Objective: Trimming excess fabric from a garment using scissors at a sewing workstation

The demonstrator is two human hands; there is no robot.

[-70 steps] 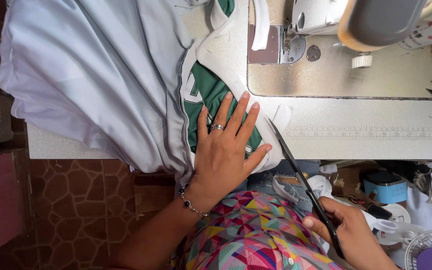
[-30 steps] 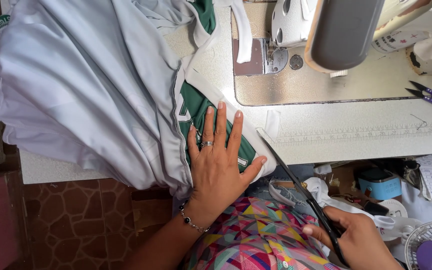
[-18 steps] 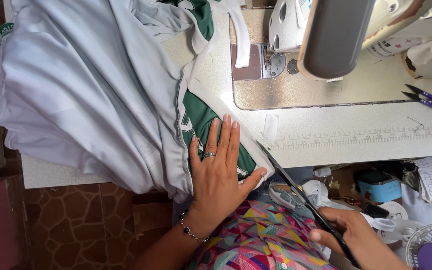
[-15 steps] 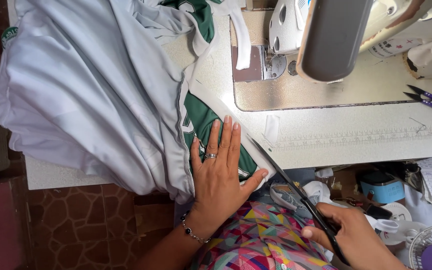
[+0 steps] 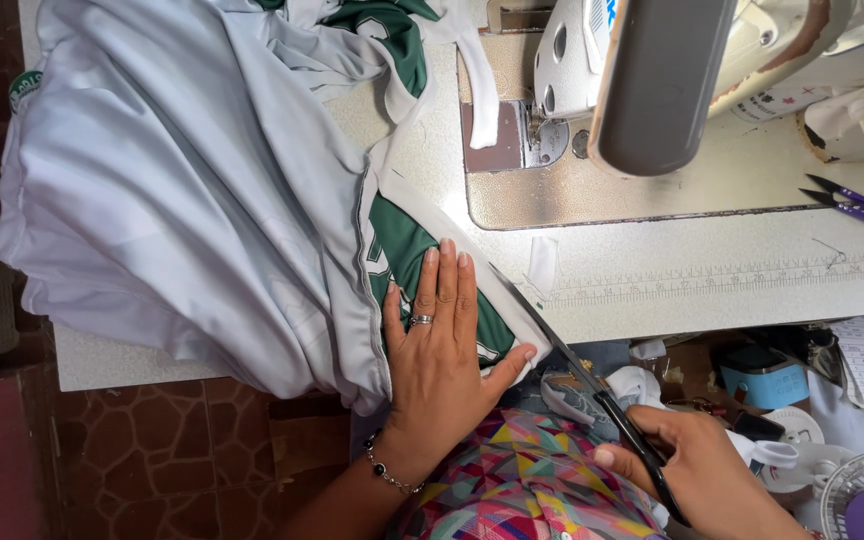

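— What fills most of the view from where you stand?

— One big pale grey garment (image 5: 182, 190), heaped over the upper left of the frame and spilling off the front edge of the white sewing table (image 5: 712, 280). It has green panels; one lies at centre frame, bordered by a white edge strip.

— And the hands?

— Two. The left hand (image 5: 442, 350) lies flat on that green panel at lower centre, fingers together and pointing up the frame, thumb spread out to the right, pressing the cloth down (there's a ring on one finger and a beaded bracelet at the wrist). The right hand (image 5: 702, 470), lower right, is closed around the dark handles of one long pair of scissors (image 5: 577, 375). The blades run up and to the left, their tip right beside the white edge of the garment, just right of the left hand's fingertips.

— Are the blades apart?

— I cannot tell; they look like a single line.

— Anything else?

— One sewing machine (image 5: 652, 70) at upper right, and one small purple thread snip (image 5: 857, 203) at the far right edge.
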